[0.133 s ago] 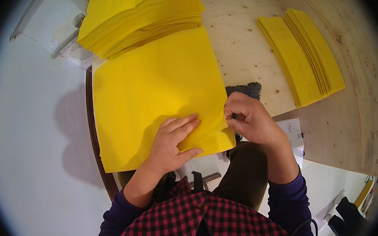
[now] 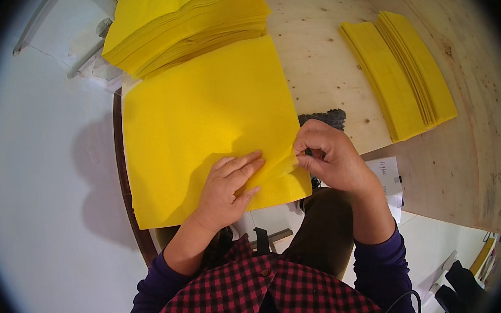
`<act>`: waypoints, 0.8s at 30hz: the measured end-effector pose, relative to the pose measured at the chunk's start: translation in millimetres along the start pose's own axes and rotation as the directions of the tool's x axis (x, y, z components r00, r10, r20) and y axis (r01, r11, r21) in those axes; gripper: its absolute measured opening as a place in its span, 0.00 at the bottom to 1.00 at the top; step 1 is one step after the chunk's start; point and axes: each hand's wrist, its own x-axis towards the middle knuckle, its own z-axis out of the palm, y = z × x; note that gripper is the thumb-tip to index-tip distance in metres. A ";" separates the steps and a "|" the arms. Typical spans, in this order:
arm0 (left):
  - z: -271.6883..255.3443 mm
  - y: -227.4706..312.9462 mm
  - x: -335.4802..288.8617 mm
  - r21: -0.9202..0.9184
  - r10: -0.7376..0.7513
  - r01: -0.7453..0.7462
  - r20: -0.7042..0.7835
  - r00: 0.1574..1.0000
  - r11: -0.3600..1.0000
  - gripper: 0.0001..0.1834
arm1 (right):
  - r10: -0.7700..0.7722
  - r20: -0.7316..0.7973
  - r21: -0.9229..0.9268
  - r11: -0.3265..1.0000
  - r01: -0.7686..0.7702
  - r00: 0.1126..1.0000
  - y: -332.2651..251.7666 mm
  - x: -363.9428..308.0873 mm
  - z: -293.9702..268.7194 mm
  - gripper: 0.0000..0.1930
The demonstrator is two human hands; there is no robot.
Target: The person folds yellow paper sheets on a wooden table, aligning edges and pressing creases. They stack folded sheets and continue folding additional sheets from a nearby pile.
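Plywood tabletop (image 2: 325, 62), far edge cut off. Left of grip: left hand (image 2: 229, 184) flat, unclenched, on yellow sheet (image 2: 200, 119). Right hand (image 2: 330, 156) pinching sheet's right edge; fingertips hidden. Beyond grip: yellow stack (image 2: 187, 20), partly cropped. Rightward: folded yellow pile (image 2: 400, 71).

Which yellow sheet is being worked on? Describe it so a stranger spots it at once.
Start at the wooden table. Near its front left edge a low pile of flat yellow sheets lies below a taller stack. The one meant is the top sheet: the left hand presses it flat and the right hand pinches its lifted right edge.
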 end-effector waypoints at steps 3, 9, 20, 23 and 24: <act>0.4 -1.5 -1.8 -0.048 0.011 -0.013 -0.043 0.999 0.999 0.20 | 0.106 -0.108 0.075 0.992 -0.098 0.989 1.7 -11.2 0.8 0.07; 3.8 -3.0 -2.2 -0.128 -0.002 -0.008 -0.082 0.997 0.992 0.17 | 0.151 -0.024 0.079 0.986 -0.148 0.988 16.3 -33.7 2.2 0.08; 2.0 -2.2 -3.5 -0.054 -0.006 0.004 -0.036 0.999 0.999 0.19 | 0.115 0.038 0.047 0.992 -0.117 0.993 22.1 -22.5 5.9 0.08; 3.1 -2.2 -3.6 -0.054 0.005 -0.007 -0.036 0.999 0.999 0.20 | 0.088 0.041 0.038 0.995 -0.089 0.995 16.1 -19.5 3.3 0.08; 3.0 -2.1 -3.1 -0.056 0.013 -0.016 -0.040 0.999 0.998 0.21 | 0.063 0.045 0.043 0.997 -0.065 0.997 14.2 -17.7 3.2 0.09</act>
